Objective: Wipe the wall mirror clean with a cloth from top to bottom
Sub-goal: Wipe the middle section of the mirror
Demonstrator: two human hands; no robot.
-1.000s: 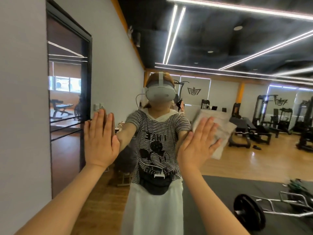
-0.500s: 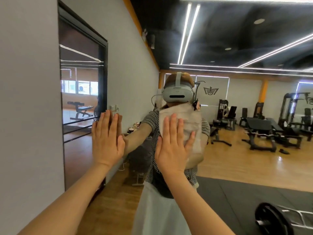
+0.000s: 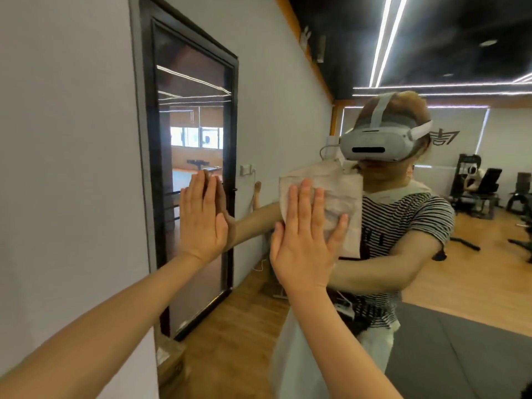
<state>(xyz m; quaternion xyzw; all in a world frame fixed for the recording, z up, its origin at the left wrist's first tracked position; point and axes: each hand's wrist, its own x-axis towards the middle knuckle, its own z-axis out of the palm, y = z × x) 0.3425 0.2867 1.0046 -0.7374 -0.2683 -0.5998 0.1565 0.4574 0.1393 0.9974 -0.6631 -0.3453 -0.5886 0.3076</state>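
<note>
Head view showed the wall mirror (image 3: 288, 116) filling most of the frame, with the right hand (image 3: 305, 243) pressed flat on the glass, fingers straight and slightly spread, pinning a pale cloth (image 3: 342, 197) against it at about chest height of the reflected person. The left hand (image 3: 201, 217) lay open and flat on the mirror just beside the dark frame (image 3: 146, 168) at its left edge, holding nothing, level with the right hand and apart from it.
</note>
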